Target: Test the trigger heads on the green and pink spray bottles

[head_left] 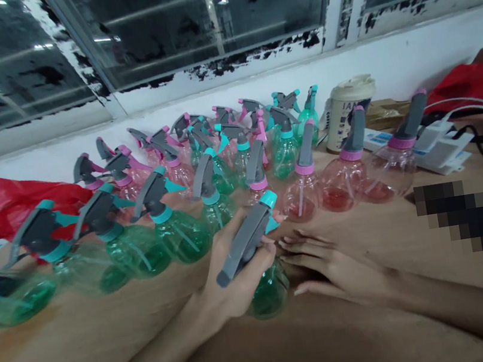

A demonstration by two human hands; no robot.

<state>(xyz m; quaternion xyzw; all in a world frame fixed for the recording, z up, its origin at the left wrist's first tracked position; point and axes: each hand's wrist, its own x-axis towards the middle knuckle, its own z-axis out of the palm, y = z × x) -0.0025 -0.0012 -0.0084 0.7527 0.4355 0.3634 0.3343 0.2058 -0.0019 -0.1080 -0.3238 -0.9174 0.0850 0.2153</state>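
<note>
A green spray bottle (269, 292) with a grey and turquoise trigger head stands on the table in front of me. My left hand (230, 261) is wrapped round its neck, just under the trigger head. My right hand (335, 261) is beside the bottle on its right, fingers stretched out toward it and holding nothing. Whether the right fingertips touch the bottle I cannot tell. Behind my hands, a row of green spray bottles (181, 236) runs to the left, and pink spray bottles (301, 196) stand to the right.
More pink and green bottles crowd the back near the wall. A paper coffee cup (347, 114), white power adapters (442, 145) with cables and a red plastic bag (476, 84) lie at the right. Another red bag (36, 202) sits at the left. Windows (208, 16) rise behind.
</note>
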